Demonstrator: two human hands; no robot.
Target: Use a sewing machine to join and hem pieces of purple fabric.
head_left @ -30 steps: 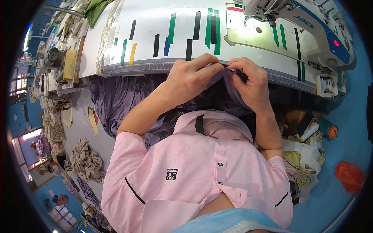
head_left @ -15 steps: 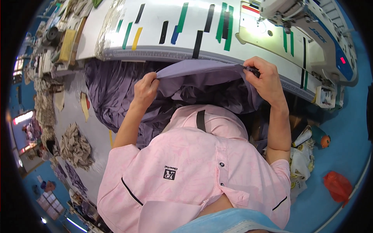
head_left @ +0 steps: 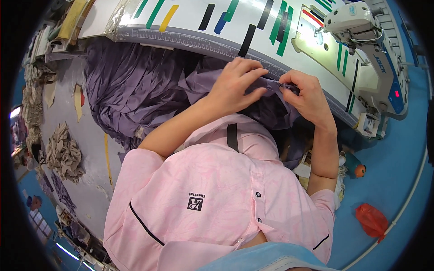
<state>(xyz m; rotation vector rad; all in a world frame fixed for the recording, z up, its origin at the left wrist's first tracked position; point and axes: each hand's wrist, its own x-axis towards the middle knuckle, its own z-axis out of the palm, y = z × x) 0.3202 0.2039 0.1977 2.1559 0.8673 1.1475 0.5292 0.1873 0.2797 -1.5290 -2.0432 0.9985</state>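
Along the front edge of the worktop [head_left: 191,21], the right hand [head_left: 308,94] pinches an edge of purple cloth [head_left: 135,83], bunched in folds below, while the left hand [head_left: 234,86], thumb and forefinger parted, is relaxed over it.

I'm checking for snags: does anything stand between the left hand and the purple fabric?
Nothing visible does: the left hand is right by the purple fabric, though whether it touches is unclear. The right hand pinches part of it.
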